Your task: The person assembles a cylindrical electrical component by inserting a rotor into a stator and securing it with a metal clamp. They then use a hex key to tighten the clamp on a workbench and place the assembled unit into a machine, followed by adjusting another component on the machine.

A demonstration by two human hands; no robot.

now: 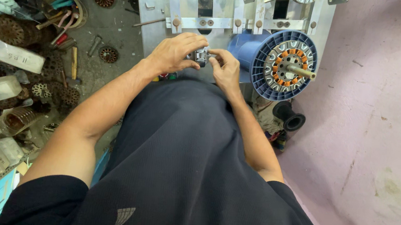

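A small grey metal part (200, 56) sits between both hands, in front of my dark shirt. My left hand (176, 52) curls over it from the left, fingers closed on it. From the right, my right hand (226, 68) pinches the same part with its fingertips. Just beyond the hands stands a silver metal machine (191, 7) with brackets and bolts. To the right of my right hand a blue spool (285, 64) carries a motor stator with orange windings on a brass shaft.
On the left lies a cluttered bench: round stator cores (6, 30), white plastic boxes (10, 54), a round tin with tools (64, 8). A black flanged part (289, 117) sits below the spool. Pink floor (378, 121) spreads to the right.
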